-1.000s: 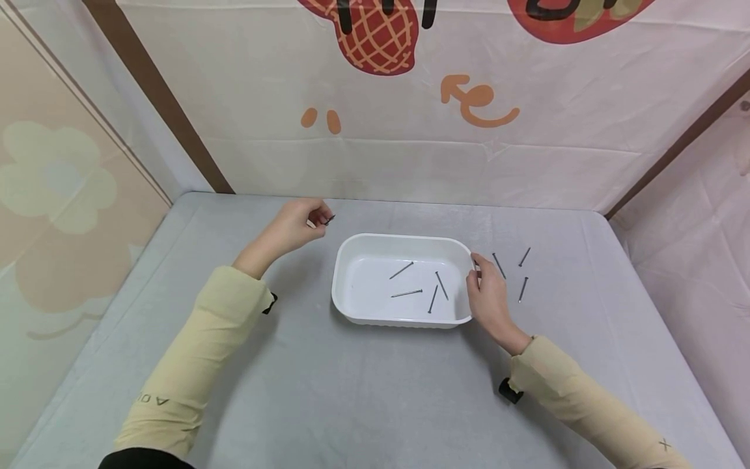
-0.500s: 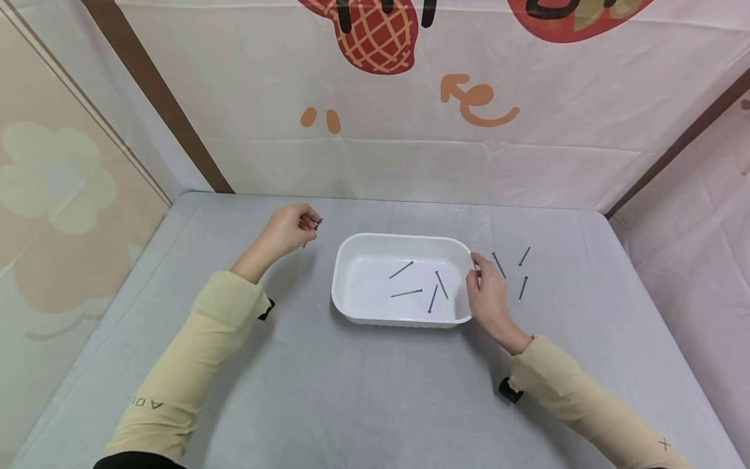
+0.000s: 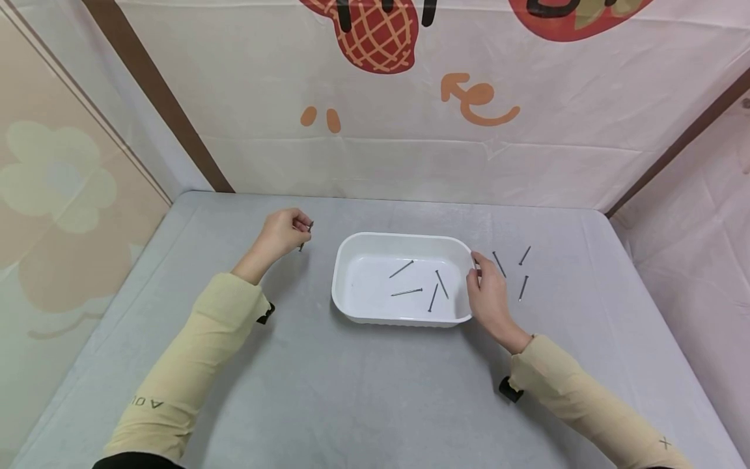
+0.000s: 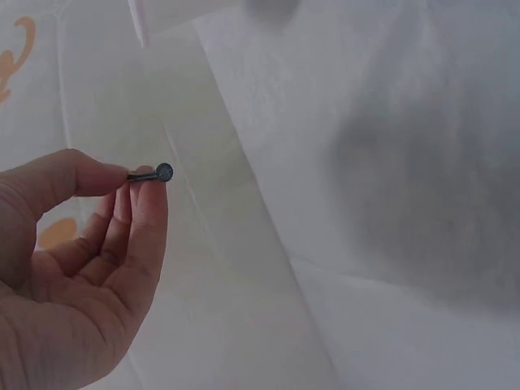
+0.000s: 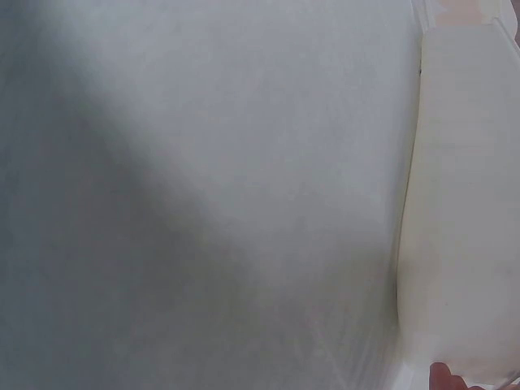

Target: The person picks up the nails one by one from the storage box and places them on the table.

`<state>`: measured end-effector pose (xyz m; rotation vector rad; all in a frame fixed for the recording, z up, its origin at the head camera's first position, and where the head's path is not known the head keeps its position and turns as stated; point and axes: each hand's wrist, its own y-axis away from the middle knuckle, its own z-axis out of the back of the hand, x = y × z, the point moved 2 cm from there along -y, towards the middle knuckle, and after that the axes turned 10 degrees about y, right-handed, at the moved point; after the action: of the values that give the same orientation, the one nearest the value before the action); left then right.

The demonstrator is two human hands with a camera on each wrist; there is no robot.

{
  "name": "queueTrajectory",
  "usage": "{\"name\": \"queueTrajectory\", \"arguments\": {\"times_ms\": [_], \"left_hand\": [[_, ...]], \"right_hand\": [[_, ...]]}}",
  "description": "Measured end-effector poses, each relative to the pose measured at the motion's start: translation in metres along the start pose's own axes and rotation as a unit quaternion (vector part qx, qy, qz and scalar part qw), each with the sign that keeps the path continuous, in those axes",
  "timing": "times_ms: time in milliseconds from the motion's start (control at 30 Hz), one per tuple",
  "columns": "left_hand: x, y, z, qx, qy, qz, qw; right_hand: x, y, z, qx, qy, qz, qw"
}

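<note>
I pinch one nail [image 4: 165, 172] between thumb and fingertips of my left hand [image 3: 282, 231], raised left of the white tray [image 3: 363, 286]. My right hand [image 3: 491, 301] grips the tray's right end. The shank is thin, so I think a firm pinch, with the tray steadied, would stop it twisting. Four nails [image 3: 407, 292] lie inside the tray; three more [image 3: 523, 288] rest on the table [image 3: 351, 391] to its right. Compared with a second ago, my left hand is farther from the tray.
</note>
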<state>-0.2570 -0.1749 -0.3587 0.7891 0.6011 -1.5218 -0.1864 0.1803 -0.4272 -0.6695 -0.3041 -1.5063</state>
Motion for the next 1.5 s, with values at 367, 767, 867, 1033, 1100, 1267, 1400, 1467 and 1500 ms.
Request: {"name": "queueTrajectory", "arguments": {"times_ms": [367, 767, 867, 1033, 1100, 1267, 1400, 1467, 1500], "left_hand": [[0.008, -0.002, 0.000, -0.008, 0.039, 0.056, 0.9976], [0.020, -0.005, -0.006, -0.003, 0.048, 0.093, 0.9945], [0.022, -0.006, -0.008, 0.002, 0.048, 0.107, 0.9931], [0.026, -0.008, -0.012, 0.008, 0.041, 0.126, 0.9912], [0.029, -0.009, -0.013, 0.011, 0.036, 0.129, 0.9909], [0.032, -0.009, -0.017, 0.011, 0.024, 0.137, 0.9903], [0.033, -0.008, -0.020, 0.011, 0.016, 0.144, 0.9894], [0.035, -0.008, -0.021, 0.013, 0.014, 0.146, 0.9890], [0.035, -0.008, -0.022, 0.015, 0.014, 0.147, 0.9890]], "right_hand": [[0.000, 0.000, 0.000, 0.002, -0.001, -0.003, 1.0000], [0.000, 0.000, 0.000, 0.000, -0.003, -0.001, 1.0000], [0.000, 0.000, 0.000, -0.001, -0.003, 0.000, 1.0000], [0.000, 0.000, 0.000, -0.001, -0.004, 0.000, 1.0000], [0.000, 0.000, 0.000, 0.001, -0.003, -0.001, 1.0000], [0.000, 0.000, 0.000, 0.002, -0.001, -0.002, 1.0000], [0.001, 0.000, 0.000, 0.000, -0.001, -0.001, 1.0000], [0.001, 0.001, 0.001, 0.000, -0.001, 0.000, 1.0000], [0.001, 0.001, 0.001, -0.001, -0.001, 0.000, 1.0000]]}}
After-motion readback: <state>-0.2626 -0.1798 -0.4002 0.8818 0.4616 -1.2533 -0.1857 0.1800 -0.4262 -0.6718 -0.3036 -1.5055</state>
